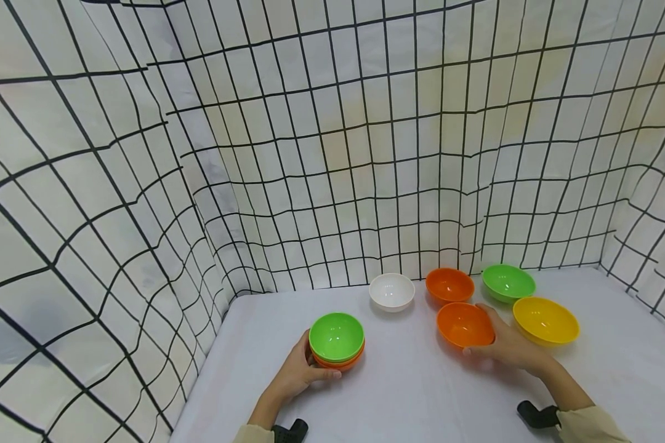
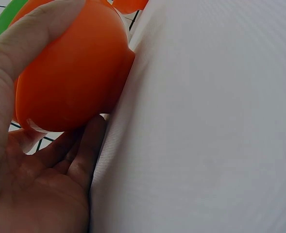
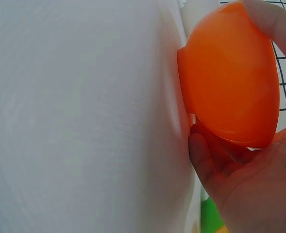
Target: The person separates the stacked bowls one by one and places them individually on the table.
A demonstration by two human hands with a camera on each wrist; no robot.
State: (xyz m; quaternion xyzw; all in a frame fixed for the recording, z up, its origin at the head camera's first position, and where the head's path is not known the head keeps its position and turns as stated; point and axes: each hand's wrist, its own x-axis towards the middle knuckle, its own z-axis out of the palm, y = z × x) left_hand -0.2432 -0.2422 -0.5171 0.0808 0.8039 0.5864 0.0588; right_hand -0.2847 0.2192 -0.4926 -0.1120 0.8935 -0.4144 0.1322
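Left hand (image 1: 298,373) clasps the green-topped bowl stack (image 1: 337,338) toward the table's (image 1: 399,394) left edge, right hand (image 1: 507,347) grips an orange bowl (image 1: 461,326) nearer the back edge, both sidewise, I judge for steadiness.

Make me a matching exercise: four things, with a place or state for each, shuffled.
Things
1. Left hand
2. Right hand
3. Glossy round white bowl
4. Glossy round yellow bowl

States
A. Rightmost bowl
B. Grips a glossy round orange bowl in front of another orange bowl
C. Back row's left end
D. Grips a stack topped by a glossy round green bowl

Pairs: 1-D, 2-B, 3-C, 4-A
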